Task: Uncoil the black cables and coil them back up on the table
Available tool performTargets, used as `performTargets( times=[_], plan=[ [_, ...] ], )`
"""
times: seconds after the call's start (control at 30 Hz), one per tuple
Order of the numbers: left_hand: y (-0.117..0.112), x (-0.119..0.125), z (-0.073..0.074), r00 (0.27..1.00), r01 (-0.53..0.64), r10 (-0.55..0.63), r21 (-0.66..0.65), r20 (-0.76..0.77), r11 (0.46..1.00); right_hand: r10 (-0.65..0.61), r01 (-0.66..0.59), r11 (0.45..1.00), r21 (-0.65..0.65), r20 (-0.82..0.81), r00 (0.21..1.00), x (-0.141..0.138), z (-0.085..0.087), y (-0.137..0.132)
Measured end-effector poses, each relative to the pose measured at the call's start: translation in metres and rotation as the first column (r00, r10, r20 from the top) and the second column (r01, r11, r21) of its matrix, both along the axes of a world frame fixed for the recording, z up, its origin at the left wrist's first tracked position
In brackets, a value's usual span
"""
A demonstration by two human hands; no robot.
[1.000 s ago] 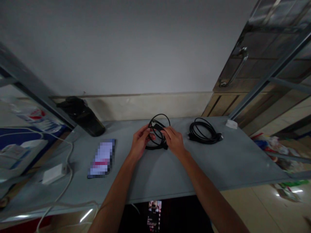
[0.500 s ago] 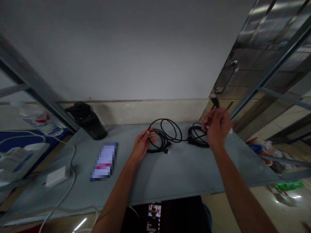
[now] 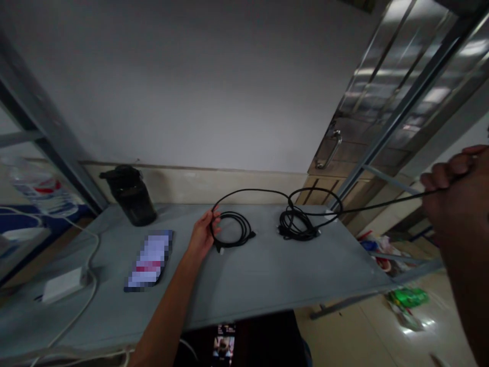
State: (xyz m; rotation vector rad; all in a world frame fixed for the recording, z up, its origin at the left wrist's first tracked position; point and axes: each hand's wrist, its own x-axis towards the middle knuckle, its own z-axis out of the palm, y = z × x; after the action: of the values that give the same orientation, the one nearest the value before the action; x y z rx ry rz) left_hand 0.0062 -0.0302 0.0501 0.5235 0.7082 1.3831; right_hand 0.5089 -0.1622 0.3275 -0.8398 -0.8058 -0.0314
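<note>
My left hand [image 3: 201, 233] grips the left side of a coiled black cable [image 3: 234, 230] lying on the grey shelf [image 3: 267, 275]. From that coil a length of the same cable arcs up and runs right to my right hand [image 3: 456, 204], which is raised at the frame's right edge with fingers closed on the cable's end. A second black cable coil [image 3: 296, 227] lies on the shelf just right of the first, under the stretched cable.
A black bottle [image 3: 132, 196] stands at the back left of the shelf. A phone [image 3: 150, 259] lies left of my left arm. A white charger with cord [image 3: 61, 284] sits at the far left. Metal shelf posts and a door stand to the right.
My right hand has pulled the cable end far out to the right and up, unwinding loops from the coil. My left hand still holds the coil on the shelf.
</note>
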Motion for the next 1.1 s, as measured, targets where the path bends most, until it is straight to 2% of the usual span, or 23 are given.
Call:
performTargets(
  times=[0.1, 0.17, 0.23, 0.37, 0.47, 0.57, 0.7, 0.83, 0.9, 1.03, 1.1],
  plan=[
    [-0.003, 0.003, 0.003, 1.000, 0.017, -0.017, 0.002, -0.006, 1.000, 0.032, -0.039, 0.992, -0.123, -0.062, 0.998, -0.006, 0.016, -0.019],
    [-0.005, 0.006, 0.005, 1.000, 0.029, -0.029, -0.002, -0.008, 1.000, 0.090, -0.092, 0.979, -0.184, -0.020, 0.996, -0.021, 0.020, -0.029],
    [-0.006, 0.008, 0.007, 0.999, 0.047, -0.047, -0.002, -0.008, 0.999, 0.186, -0.169, 0.956, -0.240, 0.051, 0.981, -0.041, 0.018, -0.035],
    [-0.009, 0.009, 0.008, 0.998, 0.070, -0.070, -0.005, -0.011, 0.998, 0.396, -0.300, 0.879, -0.370, 0.215, 0.893, -0.085, -0.010, -0.030],
    [-0.008, 0.009, 0.006, 0.996, 0.090, -0.090, 0.014, -0.026, 0.996, 0.497, -0.286, 0.805, -0.519, 0.328, 0.804, -0.122, -0.038, -0.018],
    [-0.008, 0.008, 0.003, 0.992, 0.122, -0.121, 0.039, -0.033, 0.992, 0.602, -0.244, 0.726, -0.644, 0.422, 0.678, -0.160, -0.061, -0.009],
    [-0.012, 0.008, 0.002, 0.975, 0.216, -0.212, 0.058, -0.064, 0.975, 0.697, -0.226, 0.636, -0.738, 0.425, 0.577, -0.201, -0.084, -0.002],
    [-0.016, 0.009, 0.001, 0.913, 0.395, -0.385, 0.057, -0.135, 0.917, 0.759, -0.202, 0.559, -0.804, 0.397, 0.516, -0.221, -0.107, 0.007],
    [-0.018, 0.011, -0.001, 0.865, 0.482, -0.463, 0.062, -0.193, 0.874, 0.756, -0.165, 0.566, -0.808, 0.429, 0.493, -0.226, -0.120, 0.012],
    [-0.022, 0.013, -0.003, 0.776, 0.598, -0.554, 0.072, -0.302, 0.798, 0.666, -0.072, 0.673, -0.736, 0.561, 0.492, -0.233, -0.146, 0.018],
    [-0.023, 0.014, -0.003, 0.743, 0.639, -0.585, 0.087, -0.325, 0.764, 0.669, -0.057, 0.677, -0.734, 0.580, 0.465, -0.238, -0.158, 0.019]
  ],
)
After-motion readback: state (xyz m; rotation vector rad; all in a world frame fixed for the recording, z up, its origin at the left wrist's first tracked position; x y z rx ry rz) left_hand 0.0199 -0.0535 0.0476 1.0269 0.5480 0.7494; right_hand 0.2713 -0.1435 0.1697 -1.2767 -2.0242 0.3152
